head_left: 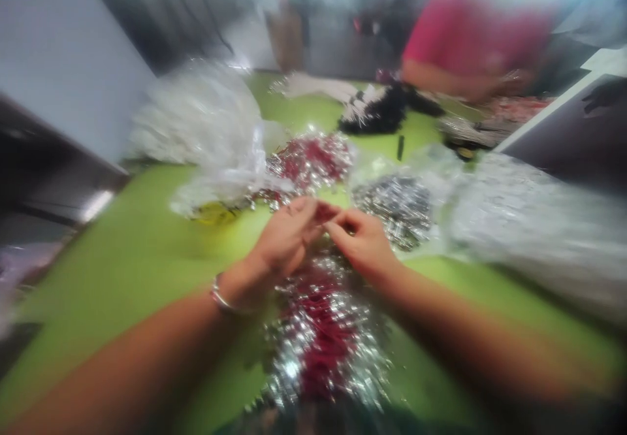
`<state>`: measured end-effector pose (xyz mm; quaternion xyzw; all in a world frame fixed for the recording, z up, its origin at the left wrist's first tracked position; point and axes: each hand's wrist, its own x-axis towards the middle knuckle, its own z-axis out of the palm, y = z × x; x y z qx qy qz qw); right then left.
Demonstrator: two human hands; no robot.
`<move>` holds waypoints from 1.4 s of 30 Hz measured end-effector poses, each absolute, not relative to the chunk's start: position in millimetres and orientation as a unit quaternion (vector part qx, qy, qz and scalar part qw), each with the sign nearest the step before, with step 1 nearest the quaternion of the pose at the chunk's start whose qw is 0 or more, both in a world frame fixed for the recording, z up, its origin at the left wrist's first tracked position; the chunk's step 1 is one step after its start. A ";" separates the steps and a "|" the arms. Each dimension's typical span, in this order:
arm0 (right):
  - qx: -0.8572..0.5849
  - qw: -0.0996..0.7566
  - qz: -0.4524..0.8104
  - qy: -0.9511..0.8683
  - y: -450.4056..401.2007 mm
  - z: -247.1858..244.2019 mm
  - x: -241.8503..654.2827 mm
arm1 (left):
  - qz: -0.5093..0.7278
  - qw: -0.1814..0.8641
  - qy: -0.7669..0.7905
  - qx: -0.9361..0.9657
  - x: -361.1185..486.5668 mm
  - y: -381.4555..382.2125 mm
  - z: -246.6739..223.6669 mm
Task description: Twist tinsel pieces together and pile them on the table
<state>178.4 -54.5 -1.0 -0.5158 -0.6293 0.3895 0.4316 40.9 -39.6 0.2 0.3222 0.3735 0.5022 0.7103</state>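
My left hand and my right hand meet over the middle of the green table. Between their fingertips is a small dark red piece, which looks like one of the short red wires; blur hides its exact shape. Both hands are closed in a pinch. Beneath them, toward me, lies a long heap of red wires with shiny silver ends. Another red and silver heap sits just beyond my hands. Right of it, small silver metal parts lie on clear plastic.
A bulging clear plastic bag stands at the back left, near something yellow. More plastic wrap covers the right side. White cords with black ends lie farther back on the green table. A person in pink is across it.
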 end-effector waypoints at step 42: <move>-0.441 0.352 0.238 -0.790 -41.2 0.3 218.6 | 0.295 0.529 0.467 0.644 29.2 -35.6 0.9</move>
